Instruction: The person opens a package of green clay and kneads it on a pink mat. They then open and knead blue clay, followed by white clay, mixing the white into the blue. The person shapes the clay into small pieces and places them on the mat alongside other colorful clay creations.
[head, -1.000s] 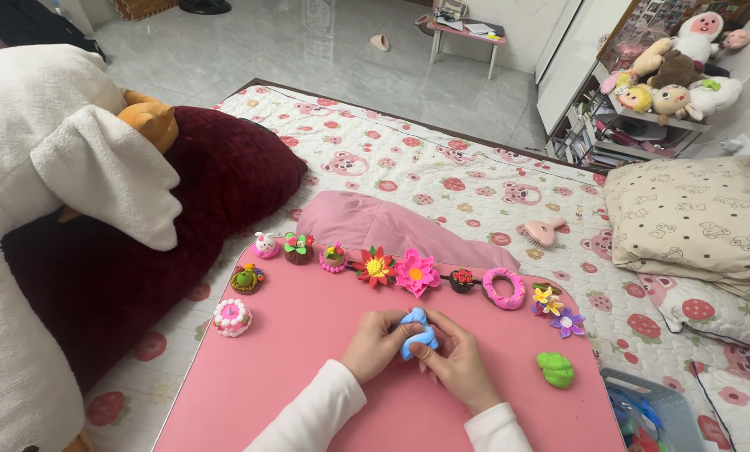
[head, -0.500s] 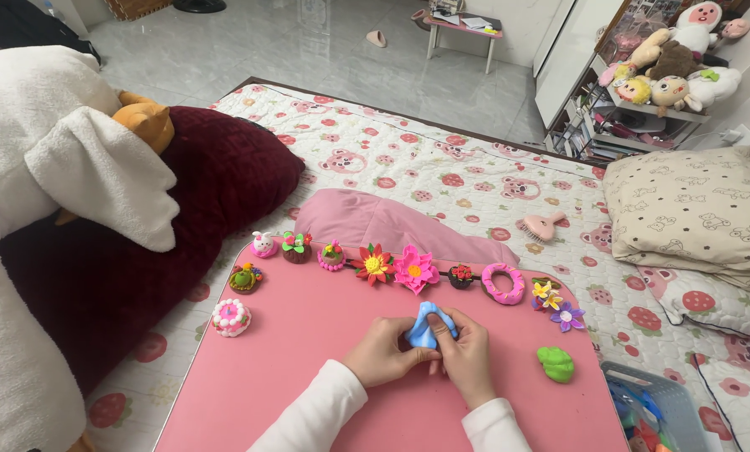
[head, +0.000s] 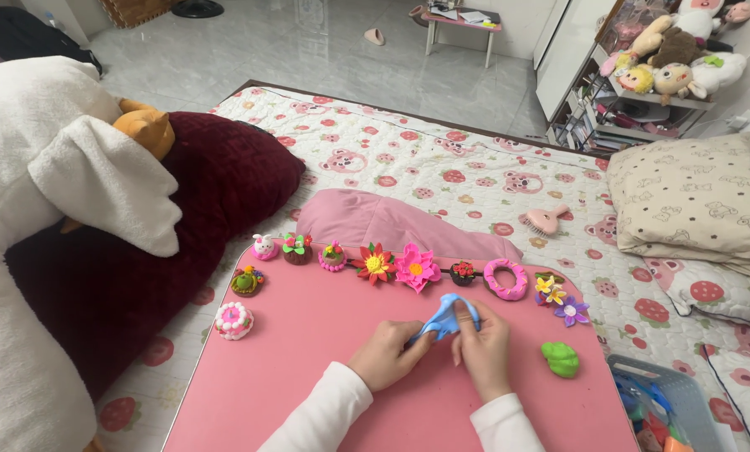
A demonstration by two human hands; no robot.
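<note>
Both hands are working at the near middle of the pink board (head: 308, 368): the left hand (head: 385, 355) and right hand (head: 482, 350) are pinching and stretching a blue clay piece (head: 448, 317), unfinished. Farther off, a row of finished clay flowers (head: 396, 265) is lying. Since earlier, the clay is being pulled flatter and wider.

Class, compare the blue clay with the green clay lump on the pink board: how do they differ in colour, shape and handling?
The blue clay is light blue; the green clay is bright green. The blue clay is pulled into a thin, arched sheet, while the green clay is a compact lump. The left hand and right hand pinch the blue clay above the pink board; the green clay lies untouched on it. Both look like soft, unfinished modelling clay.
</note>
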